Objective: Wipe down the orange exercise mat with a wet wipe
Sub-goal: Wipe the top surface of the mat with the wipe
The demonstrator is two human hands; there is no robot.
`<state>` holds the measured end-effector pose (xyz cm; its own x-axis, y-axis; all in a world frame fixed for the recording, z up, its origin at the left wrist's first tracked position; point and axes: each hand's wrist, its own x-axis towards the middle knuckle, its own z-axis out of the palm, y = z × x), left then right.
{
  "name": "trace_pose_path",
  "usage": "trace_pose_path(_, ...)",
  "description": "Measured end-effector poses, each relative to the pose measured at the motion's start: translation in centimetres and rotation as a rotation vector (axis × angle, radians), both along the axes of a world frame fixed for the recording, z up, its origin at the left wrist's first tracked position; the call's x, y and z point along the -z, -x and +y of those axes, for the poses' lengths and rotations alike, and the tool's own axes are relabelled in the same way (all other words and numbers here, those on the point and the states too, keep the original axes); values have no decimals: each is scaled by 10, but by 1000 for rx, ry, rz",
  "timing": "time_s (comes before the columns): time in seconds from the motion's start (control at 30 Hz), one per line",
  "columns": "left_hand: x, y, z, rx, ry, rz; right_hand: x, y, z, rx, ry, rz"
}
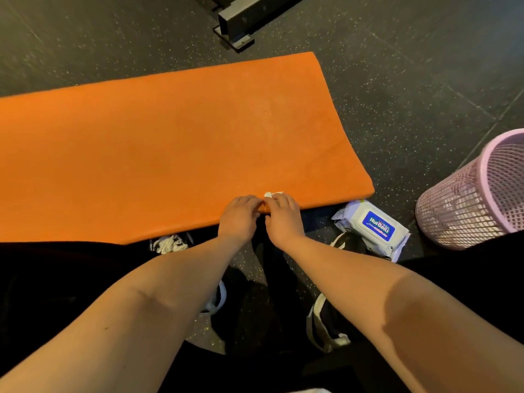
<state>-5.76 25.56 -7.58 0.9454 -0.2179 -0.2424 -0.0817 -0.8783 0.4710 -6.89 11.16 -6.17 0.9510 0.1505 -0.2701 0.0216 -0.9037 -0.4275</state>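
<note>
Orange mat (pixel 170 143) lies flat on floor, long axis left to right, short end rightward. Left hand (pixel 239 214) curled at near edge; grip cannot be determined. Right hand (pixel 283 215) clutches wet wipe (pixel 272 194) there. Wipes pack (pixel 371 225), pink basket (pixel 467 199) further right

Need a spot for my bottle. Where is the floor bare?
Bare floor: right of the mat, up to the pink basket; beyond its far edge, left of the metal frame. Crowded: near edge, around wipes pack and shoes.
</note>
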Motion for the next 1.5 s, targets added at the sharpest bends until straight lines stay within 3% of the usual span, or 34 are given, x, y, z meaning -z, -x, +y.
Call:
trace_pose_path(0.13, -2, -4, 8, -5, 58, 41, 3, -9, 7, 2, 45, 42)
trace_pose_path(0.3, 12, 2, 21, -68, -143, 97, 11, -23, 5, -62, 73, 96)
trace_pose_path(0.53, 39, 9, 20, -58, -198, 116, 46, -12, 5, -114, -4, 71)
trace_pose_path(0.7, 52, -2, 27, -33, -197, 158, 58, -18, 9, -45, -34, 83)
trace_pose_path(0.83, 18, -13, 22, -138, -117, 293, 32, -23, 22, 97, -62, 166)
trace_pose_path(0.93, -36, -49, 28, -260, -20, 381, -26, -54, 41, 210, -68, 198)
trace_pose_path(1.2, -215, -116, 66, -318, 60, 410, -222, -129, 82, 125, -10, 190)
trace_pose_path(1.5, -463, -167, 114, -283, -20, 377, -461, -207, 113, -192, 24, 156)
